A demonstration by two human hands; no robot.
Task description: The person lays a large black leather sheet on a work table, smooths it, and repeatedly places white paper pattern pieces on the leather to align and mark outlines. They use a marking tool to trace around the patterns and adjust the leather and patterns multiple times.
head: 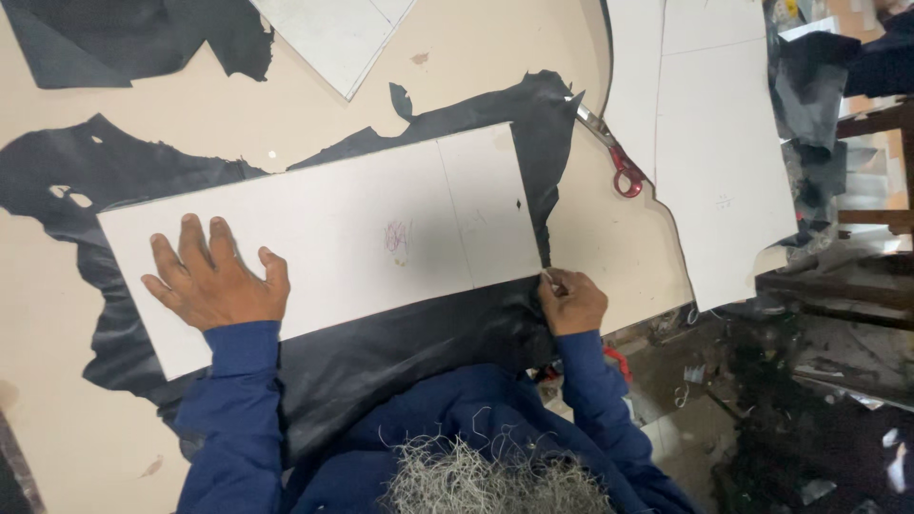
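Blue sleeves [238,400] lead to my hands: left hand [217,276] pressed flat, fingers spread, on the white board [362,238]; right hand [571,300] pinching a marking tool [550,279] at its corner, over black leather [419,333].

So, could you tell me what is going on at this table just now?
A person in a blue sleeve presses the left hand flat on a long white card template that lies over a sheet of black leather. The right hand holds a small marker at the template's lower right corner. Red-handled scissors lie beyond, on the beige table.
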